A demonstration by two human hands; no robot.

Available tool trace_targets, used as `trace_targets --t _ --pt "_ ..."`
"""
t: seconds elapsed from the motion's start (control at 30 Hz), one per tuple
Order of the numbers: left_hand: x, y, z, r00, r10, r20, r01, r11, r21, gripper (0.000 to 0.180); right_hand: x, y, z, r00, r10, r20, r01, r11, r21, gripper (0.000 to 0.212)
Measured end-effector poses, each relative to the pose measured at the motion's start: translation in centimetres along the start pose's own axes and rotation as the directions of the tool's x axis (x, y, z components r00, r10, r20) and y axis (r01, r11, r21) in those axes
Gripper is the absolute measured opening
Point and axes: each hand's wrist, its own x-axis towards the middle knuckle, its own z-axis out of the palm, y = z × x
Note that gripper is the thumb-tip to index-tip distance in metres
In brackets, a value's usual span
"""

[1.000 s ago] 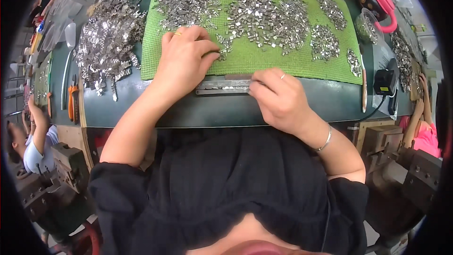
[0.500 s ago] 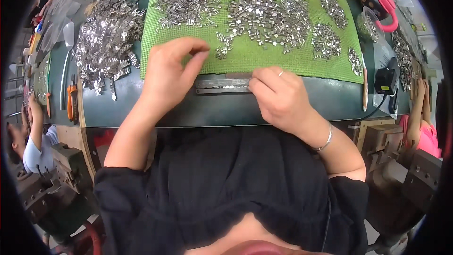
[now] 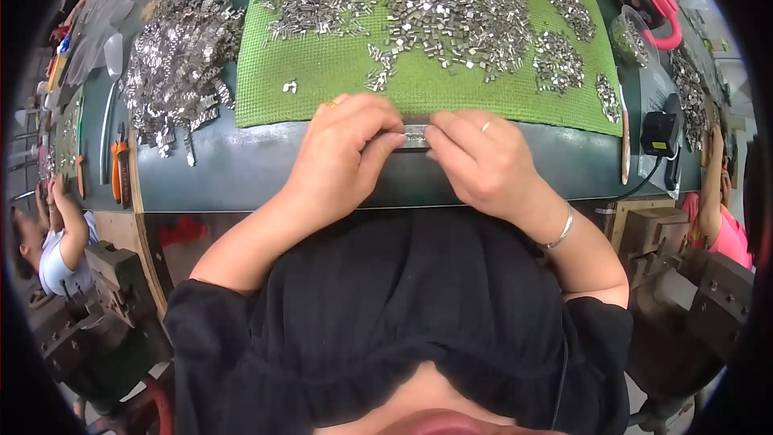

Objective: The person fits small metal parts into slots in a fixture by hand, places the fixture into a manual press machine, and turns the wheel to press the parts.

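My left hand [image 3: 348,149] is closed, its thumb and forefinger pinched at the slotted metal bar [image 3: 415,136] by the near edge of the green mat. Facing it, my right hand [image 3: 481,159] is also closed, fingertips at the bar's right part. Small shiny bits show on the bar in the gap between the hands; both its ends are covered by my fingers. What each pinch holds is too small to make out. Just beyond the hands, a little cluster of metal pieces [image 3: 381,68] lies on the green mat [image 3: 322,72].
Several piles of metal pieces [image 3: 435,12] cover the mat's far part. Linked metal strips [image 3: 181,56] are heaped at left, near orange-handled pliers [image 3: 121,169]. On the right are a black adapter [image 3: 660,135], a tub [image 3: 630,39] and a pink-handled cup [image 3: 656,0]. Co-workers' arms show at both sides.
My left hand has moved right and nearer to me, from above the mat to the bar. A few small pieces it covered now show on the mat. The right hand has hardly moved.
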Motion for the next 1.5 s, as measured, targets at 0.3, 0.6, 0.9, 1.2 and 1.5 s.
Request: trace_targets --t 0.3,0.6,0.9,1.2,1.5 --pt "0.3 1.1 -0.4 0.951 0.284 0.122 -0.309 0.864 0.396 0.014 3.1 2.5 0.4 0.982 0.187 0.002 -0.183 0.956 0.229 0.006" --pt "0.6 1.5 -1.0 0.962 0.198 0.190 -0.256 0.896 0.363 0.016 7.0 4.3 3.6 0.945 0.256 0.204 -0.256 0.966 -0.028 0.012" --pt "2.2 -3.2 -3.9 0.989 0.140 0.043 -0.144 0.883 0.446 0.014 6.3 4.7 2.4 0.976 0.187 0.109 -0.193 0.980 0.045 0.006" --pt "5.6 -5.2 -4.2 0.945 0.230 0.233 -0.314 0.841 0.441 0.008 2.6 1.5 -0.8 0.955 0.248 0.163 -0.295 0.844 0.447 0.006" --pt "4.3 -3.4 -2.9 0.979 0.185 0.079 -0.202 0.902 0.382 0.010 2.7 0.2 -0.7 0.973 0.171 0.157 -0.205 0.950 0.237 0.003"
